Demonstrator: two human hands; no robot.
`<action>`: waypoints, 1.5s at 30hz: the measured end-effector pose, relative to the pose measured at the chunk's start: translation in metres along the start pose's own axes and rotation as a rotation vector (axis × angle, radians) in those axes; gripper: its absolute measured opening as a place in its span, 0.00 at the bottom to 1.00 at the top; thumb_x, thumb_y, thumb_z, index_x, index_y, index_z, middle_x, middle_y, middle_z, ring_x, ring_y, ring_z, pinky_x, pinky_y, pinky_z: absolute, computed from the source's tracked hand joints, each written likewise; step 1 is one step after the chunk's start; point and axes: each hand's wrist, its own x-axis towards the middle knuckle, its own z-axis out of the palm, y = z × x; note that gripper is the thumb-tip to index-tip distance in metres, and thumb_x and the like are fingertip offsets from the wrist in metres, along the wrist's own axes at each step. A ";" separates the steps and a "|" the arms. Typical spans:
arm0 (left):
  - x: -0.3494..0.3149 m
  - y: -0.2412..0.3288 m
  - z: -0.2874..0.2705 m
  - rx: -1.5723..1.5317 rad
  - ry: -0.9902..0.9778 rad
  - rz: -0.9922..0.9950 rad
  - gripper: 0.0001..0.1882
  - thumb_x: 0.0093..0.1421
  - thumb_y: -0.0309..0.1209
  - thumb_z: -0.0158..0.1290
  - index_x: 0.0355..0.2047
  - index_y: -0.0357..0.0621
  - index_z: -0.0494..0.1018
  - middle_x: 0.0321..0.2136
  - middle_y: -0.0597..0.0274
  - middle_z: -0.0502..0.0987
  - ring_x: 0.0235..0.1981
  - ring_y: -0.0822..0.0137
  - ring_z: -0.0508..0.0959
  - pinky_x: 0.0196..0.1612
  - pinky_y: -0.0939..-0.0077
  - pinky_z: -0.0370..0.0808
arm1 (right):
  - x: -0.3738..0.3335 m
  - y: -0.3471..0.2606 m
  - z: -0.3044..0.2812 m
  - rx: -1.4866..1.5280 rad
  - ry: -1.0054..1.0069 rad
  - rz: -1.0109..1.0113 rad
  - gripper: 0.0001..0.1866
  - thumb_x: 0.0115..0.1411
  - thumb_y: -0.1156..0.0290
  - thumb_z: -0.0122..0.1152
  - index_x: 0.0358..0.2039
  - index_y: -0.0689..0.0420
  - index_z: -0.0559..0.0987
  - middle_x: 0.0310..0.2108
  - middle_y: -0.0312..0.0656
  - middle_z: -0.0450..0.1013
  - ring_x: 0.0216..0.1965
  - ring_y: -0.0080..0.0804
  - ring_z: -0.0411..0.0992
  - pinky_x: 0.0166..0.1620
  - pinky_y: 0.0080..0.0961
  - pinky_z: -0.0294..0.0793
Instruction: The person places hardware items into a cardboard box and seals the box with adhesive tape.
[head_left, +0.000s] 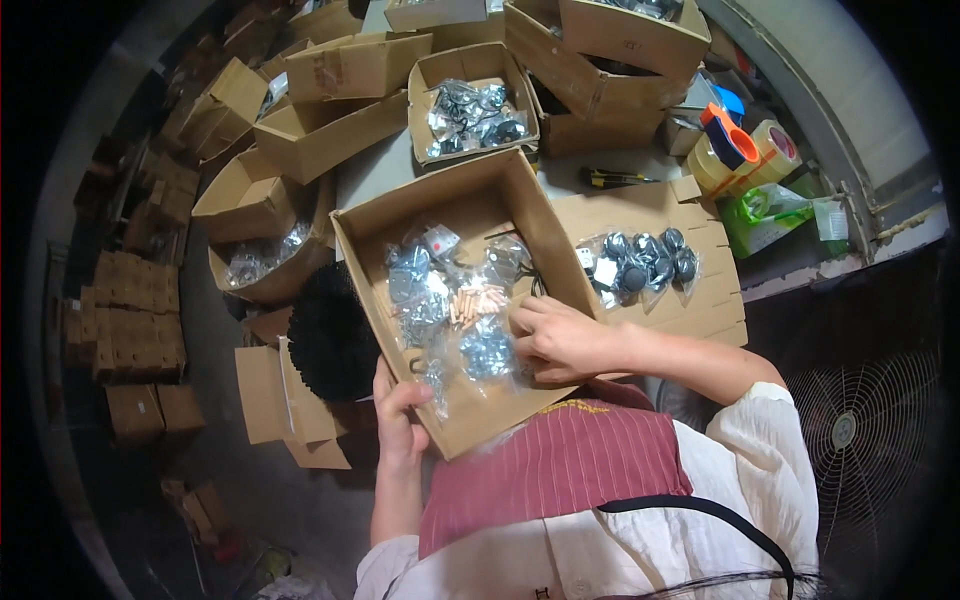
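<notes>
**Hands in the open box**

Both hands work one open box (pixel 470 215) at the bench's near edge. Her left hand (pixel 398 415) grips the box's near-left wall, thumb over the rim, fingers underneath. Her right hand (pixel 560 340) lies inside by the right wall, fingers curled down onto a clear bag of metal parts (pixel 487 350); whether they pinch it I cannot tell.

To do this well, I'd say keep the left grip firm, since the box overhangs the edge, and lift one bag at a time; the plastic looks slippery.

Nearby: a bag of black knobs (pixel 640 262) on flat cardboard to the right, tape rolls (pixel 745 150) at the far-right corner, more boxes (pixel 470 100) crowding behind.
</notes>
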 end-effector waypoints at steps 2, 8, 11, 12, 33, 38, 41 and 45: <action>-0.002 -0.001 -0.003 -0.023 0.020 -0.010 0.34 0.45 0.21 0.48 0.58 0.28 0.66 0.45 0.48 0.78 0.44 0.55 0.81 0.52 0.61 0.82 | -0.006 0.004 0.000 0.121 0.102 -0.106 0.10 0.52 0.66 0.69 0.30 0.58 0.80 0.42 0.46 0.69 0.48 0.46 0.67 0.53 0.38 0.71; 0.004 -0.001 0.000 -0.030 0.024 -0.063 0.35 0.44 0.21 0.48 0.58 0.29 0.66 0.46 0.49 0.77 0.44 0.56 0.81 0.52 0.61 0.82 | -0.013 0.005 0.009 -0.046 -0.070 0.040 0.16 0.56 0.68 0.66 0.43 0.59 0.78 0.44 0.46 0.73 0.50 0.46 0.69 0.56 0.38 0.71; 0.005 0.004 0.014 0.058 0.013 -0.026 0.35 0.44 0.21 0.48 0.58 0.29 0.66 0.46 0.48 0.77 0.45 0.55 0.81 0.53 0.61 0.81 | -0.001 0.019 0.032 -0.241 0.084 -0.046 0.17 0.53 0.68 0.66 0.43 0.60 0.78 0.42 0.47 0.75 0.49 0.45 0.71 0.53 0.38 0.73; 0.006 0.004 0.013 0.060 0.009 -0.026 0.35 0.44 0.21 0.48 0.58 0.29 0.66 0.46 0.48 0.77 0.45 0.55 0.81 0.53 0.61 0.81 | 0.005 0.023 0.031 -0.299 0.191 -0.179 0.17 0.52 0.69 0.66 0.42 0.59 0.77 0.40 0.47 0.75 0.48 0.44 0.71 0.51 0.37 0.74; -0.002 0.003 -0.021 -0.223 0.040 -0.102 0.33 0.45 0.21 0.49 0.56 0.28 0.68 0.45 0.48 0.78 0.44 0.55 0.81 0.52 0.62 0.81 | -0.111 0.083 -0.037 -0.145 0.396 0.434 0.17 0.40 0.86 0.56 0.35 0.59 0.76 0.49 0.49 0.72 0.55 0.53 0.67 0.57 0.41 0.70; -0.005 0.006 -0.002 -0.149 0.019 -0.102 0.34 0.46 0.21 0.49 0.58 0.28 0.66 0.47 0.46 0.78 0.46 0.54 0.81 0.53 0.61 0.81 | 0.005 -0.019 -0.043 -0.139 0.160 0.255 0.26 0.61 0.47 0.65 0.32 0.64 0.82 0.39 0.50 0.73 0.44 0.47 0.69 0.52 0.41 0.69; -0.008 0.004 0.002 -0.115 0.002 -0.089 0.32 0.46 0.23 0.49 0.55 0.25 0.68 0.46 0.44 0.79 0.45 0.53 0.82 0.53 0.60 0.81 | 0.043 -0.023 0.018 -0.362 -0.022 0.360 0.30 0.54 0.43 0.70 0.31 0.64 0.84 0.37 0.47 0.73 0.48 0.45 0.66 0.52 0.38 0.67; -0.023 0.000 0.000 -0.087 0.099 0.009 0.34 0.45 0.22 0.49 0.57 0.26 0.67 0.48 0.45 0.78 0.47 0.52 0.81 0.55 0.60 0.79 | 0.051 -0.015 0.047 -0.018 0.078 0.237 0.14 0.49 0.65 0.71 0.32 0.62 0.80 0.34 0.51 0.75 0.43 0.49 0.73 0.46 0.42 0.73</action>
